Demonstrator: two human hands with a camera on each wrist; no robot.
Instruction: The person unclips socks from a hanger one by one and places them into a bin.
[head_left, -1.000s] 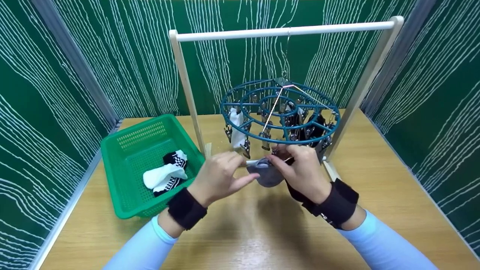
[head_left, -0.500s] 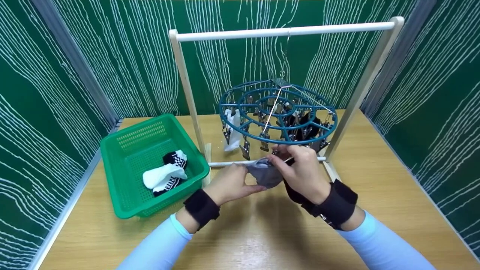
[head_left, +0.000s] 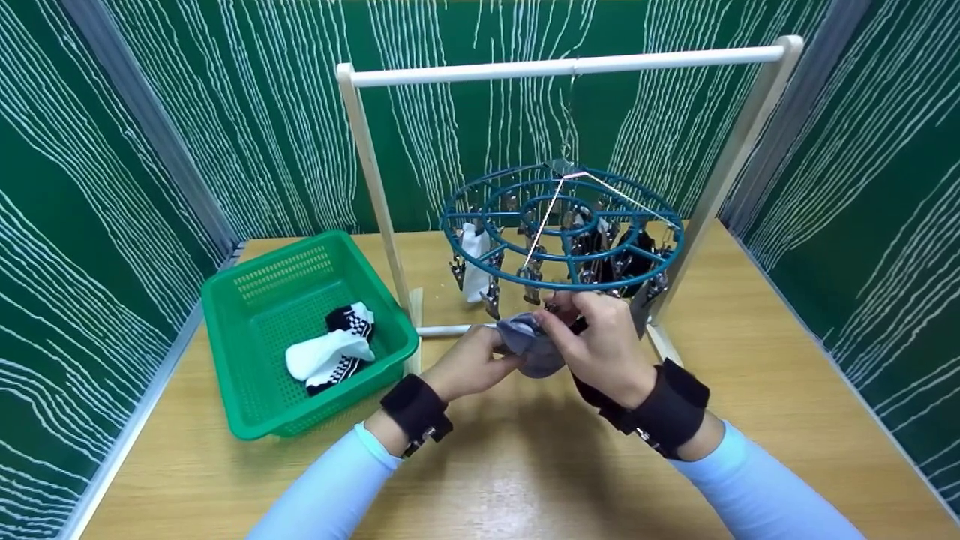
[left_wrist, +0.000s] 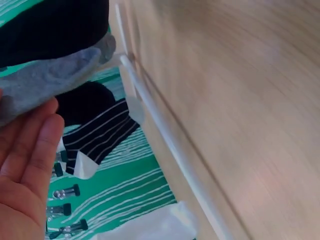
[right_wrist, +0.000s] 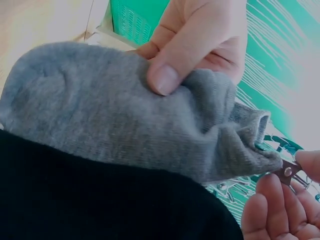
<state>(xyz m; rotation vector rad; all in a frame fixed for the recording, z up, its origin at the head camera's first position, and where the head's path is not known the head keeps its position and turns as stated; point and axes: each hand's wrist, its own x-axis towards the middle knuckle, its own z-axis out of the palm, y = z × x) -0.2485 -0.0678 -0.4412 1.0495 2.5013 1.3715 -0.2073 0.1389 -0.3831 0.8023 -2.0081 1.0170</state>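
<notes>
A grey sock [right_wrist: 100,105] hangs below the near rim of the round teal clip hanger [head_left: 480,264]. My left hand [head_left: 472,366] pinches it along its side; in the right wrist view the left thumb [right_wrist: 166,80] lies on the knit. My right hand [head_left: 609,349] pinches a metal clip [right_wrist: 288,171] at the sock's cuff. Whether the clip's jaws bite the cloth is hard to tell. Black cloth [right_wrist: 100,195] lies close in front of the sock. A striped black sock [left_wrist: 102,132] and white sock [left_wrist: 155,222] appear beyond the hand in the left wrist view.
The hanger hooks on a wooden stand's bar [head_left: 480,72]. Several free clips dangle around its rings. A green basket [head_left: 217,352] at left holds a white sock [head_left: 326,352] and a black-and-white patterned sock [head_left: 352,319]. The stand's lower rod [left_wrist: 175,145] runs behind the hands.
My left hand has moved right to the grey sock and now pinches it. My right hand has stayed by the clip. The hanger has swayed slightly.
</notes>
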